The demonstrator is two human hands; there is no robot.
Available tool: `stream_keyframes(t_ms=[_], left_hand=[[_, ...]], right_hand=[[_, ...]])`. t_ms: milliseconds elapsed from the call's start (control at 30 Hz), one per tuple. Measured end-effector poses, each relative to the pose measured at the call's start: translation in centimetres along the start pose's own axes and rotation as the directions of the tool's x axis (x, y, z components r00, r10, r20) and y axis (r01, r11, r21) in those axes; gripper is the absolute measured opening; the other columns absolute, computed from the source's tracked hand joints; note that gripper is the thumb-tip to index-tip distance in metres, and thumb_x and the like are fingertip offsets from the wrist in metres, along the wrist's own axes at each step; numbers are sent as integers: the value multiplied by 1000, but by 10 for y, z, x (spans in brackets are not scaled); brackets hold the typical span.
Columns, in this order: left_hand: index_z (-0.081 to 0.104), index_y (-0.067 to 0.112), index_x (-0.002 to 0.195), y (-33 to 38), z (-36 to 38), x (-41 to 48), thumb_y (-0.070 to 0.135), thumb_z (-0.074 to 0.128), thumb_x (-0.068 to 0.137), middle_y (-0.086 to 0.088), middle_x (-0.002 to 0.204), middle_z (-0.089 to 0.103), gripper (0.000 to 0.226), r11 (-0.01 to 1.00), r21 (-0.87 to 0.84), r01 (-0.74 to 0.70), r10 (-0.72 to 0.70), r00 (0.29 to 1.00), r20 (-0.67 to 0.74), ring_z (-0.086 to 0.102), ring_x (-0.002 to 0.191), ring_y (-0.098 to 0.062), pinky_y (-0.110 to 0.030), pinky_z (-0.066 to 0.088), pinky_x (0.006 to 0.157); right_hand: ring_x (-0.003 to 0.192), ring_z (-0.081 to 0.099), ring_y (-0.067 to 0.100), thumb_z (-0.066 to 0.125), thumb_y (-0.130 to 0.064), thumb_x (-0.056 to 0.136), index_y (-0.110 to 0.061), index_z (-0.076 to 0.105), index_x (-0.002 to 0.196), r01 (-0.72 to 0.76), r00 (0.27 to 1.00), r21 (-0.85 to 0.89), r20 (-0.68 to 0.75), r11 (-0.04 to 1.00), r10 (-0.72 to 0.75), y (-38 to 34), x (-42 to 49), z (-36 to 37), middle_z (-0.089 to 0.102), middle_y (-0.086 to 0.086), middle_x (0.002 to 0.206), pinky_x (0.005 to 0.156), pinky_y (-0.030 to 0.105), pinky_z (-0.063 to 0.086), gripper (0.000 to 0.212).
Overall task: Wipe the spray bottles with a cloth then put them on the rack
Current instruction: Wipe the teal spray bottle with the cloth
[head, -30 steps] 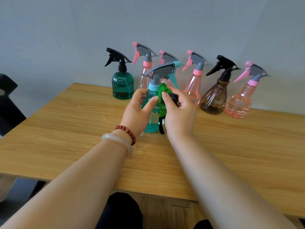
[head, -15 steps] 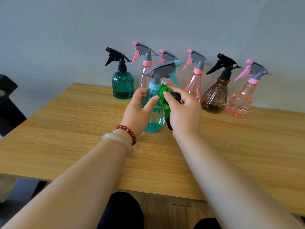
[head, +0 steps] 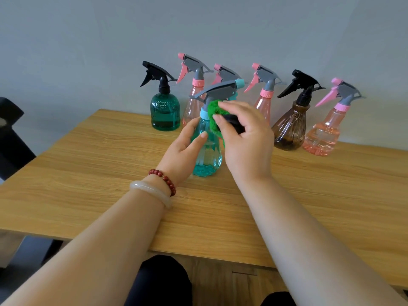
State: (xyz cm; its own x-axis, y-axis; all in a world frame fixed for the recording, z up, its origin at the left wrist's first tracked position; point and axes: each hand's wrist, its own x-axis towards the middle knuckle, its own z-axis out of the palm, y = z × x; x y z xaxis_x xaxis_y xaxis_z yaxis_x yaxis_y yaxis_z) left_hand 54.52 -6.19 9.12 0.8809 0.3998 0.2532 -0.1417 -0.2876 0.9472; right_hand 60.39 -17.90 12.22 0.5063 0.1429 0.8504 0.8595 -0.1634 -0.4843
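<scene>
A clear teal spray bottle point(head: 208, 159) with a grey trigger head stands upright on the wooden table point(head: 88, 173). My left hand point(head: 184, 149) grips its body from the left side. My right hand point(head: 245, 138) holds a green and black cloth point(head: 215, 117) and presses it against the bottle's neck and shoulder. Behind it, along the wall, stand a dark green bottle point(head: 165, 113), three pink bottles partly hidden by my hands, a brown bottle point(head: 291, 127) and another pink bottle point(head: 324, 135). No rack is in view.
A black chair point(head: 11, 138) stands off the table's left end. The grey wall runs right behind the row of bottles. My knees show below the table's near edge.
My right hand has slid the cloth up the bottle from its body to the neck and shifted slightly right. My left hand has kept its grip.
</scene>
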Motion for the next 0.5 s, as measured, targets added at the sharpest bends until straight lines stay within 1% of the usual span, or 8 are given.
stream_keyframes(t_ms=[100,167,233,267,300,367,433,500], left_hand=[[32,31,153,-2,-2,1,42,46,101,13,155,38,55,1000,-3,-20,20,1000,1,34,142,-4,-42,30,119],[34,30,152,-2,-3,2,42,47,101,14,152,43,54,999,-10,-38,38,999,7,37,140,-1,-40,31,119],[36,31,151,-3,-3,4,35,46,103,16,149,45,49,999,-34,-42,43,999,18,39,137,2,-37,32,118],[36,31,151,-5,-2,4,36,46,103,17,148,45,50,998,-38,-50,51,998,28,39,137,2,-38,32,118],[35,31,152,-6,-2,4,40,46,100,16,150,44,54,998,-32,-57,58,998,31,38,138,1,-40,32,118],[33,30,153,-9,-1,4,47,47,94,14,152,42,63,997,-4,-74,74,997,26,37,140,-2,-42,32,118],[35,27,152,-12,-2,4,44,50,96,13,150,45,60,994,38,-104,104,995,-3,40,138,-2,-41,36,116],[40,23,149,-14,-2,5,38,55,98,10,144,50,55,990,63,-129,132,991,-39,44,135,-2,-41,39,114]], right_hand=[[101,59,8,71,-6,86,-4,73,106,65,997,-100,42,993,-61,2,-6,4,69,6,108,92,5,39,20],[102,60,13,72,-3,84,-4,74,105,86,992,-149,101,985,-72,9,-17,3,68,8,108,92,4,38,21],[102,61,17,71,-3,85,-4,74,106,108,982,-183,176,977,-75,14,-24,-2,67,7,107,92,9,41,21],[102,61,18,71,-4,85,-4,73,106,126,976,-194,199,973,-87,14,-25,-4,67,7,107,92,12,42,21],[102,61,18,70,-3,85,-4,73,106,143,974,-198,203,970,-103,12,-22,-5,67,7,107,92,13,42,21],[101,61,19,70,-1,85,-3,73,105,176,977,-202,154,963,-146,6,-12,-5,67,9,107,92,11,40,21],[101,62,21,69,0,85,-2,72,106,200,978,-214,96,956,-183,2,-2,-1,67,11,107,92,11,40,21],[103,62,23,67,0,86,-1,72,107,201,979,-226,78,953,-188,3,-4,6,66,13,108,93,17,44,21]])
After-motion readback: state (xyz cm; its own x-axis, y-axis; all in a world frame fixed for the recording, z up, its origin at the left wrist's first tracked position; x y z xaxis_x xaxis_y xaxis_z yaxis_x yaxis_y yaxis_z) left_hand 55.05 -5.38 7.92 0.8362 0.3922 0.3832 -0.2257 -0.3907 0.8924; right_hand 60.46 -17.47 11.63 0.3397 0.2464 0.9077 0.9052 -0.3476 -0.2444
